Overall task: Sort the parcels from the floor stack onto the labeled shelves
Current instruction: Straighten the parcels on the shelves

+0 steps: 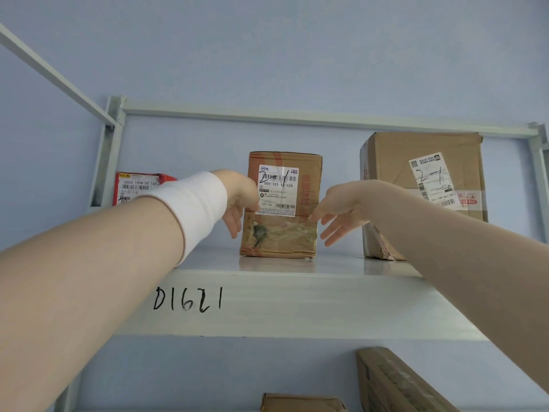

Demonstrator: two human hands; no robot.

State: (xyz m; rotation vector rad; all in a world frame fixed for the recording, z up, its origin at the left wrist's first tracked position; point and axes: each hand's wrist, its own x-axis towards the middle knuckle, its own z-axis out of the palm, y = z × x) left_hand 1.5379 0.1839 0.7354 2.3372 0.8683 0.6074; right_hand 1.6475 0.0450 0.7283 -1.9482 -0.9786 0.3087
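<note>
Small brown cardboard parcel w/ white shipping label (282,203) stands upright on the grey metal shelf marked "D1621" (267,301), long axis vertical, directly btwn both sets of fingers. Left hand (237,200) open, fingers spread, at parcel's left edge; right hand (338,211) open, fingertips touching or just off its right edge, can't tell which. Neither grips. Both about equally near. Larger brown carton (424,191) beyond right fingers, red-and-white packet (136,187) beyond left wrist; nothing blocks.

shelf (297,304): red pkg (139,185) L | taped box (282,233) ctr | big box (421,150) R
</note>
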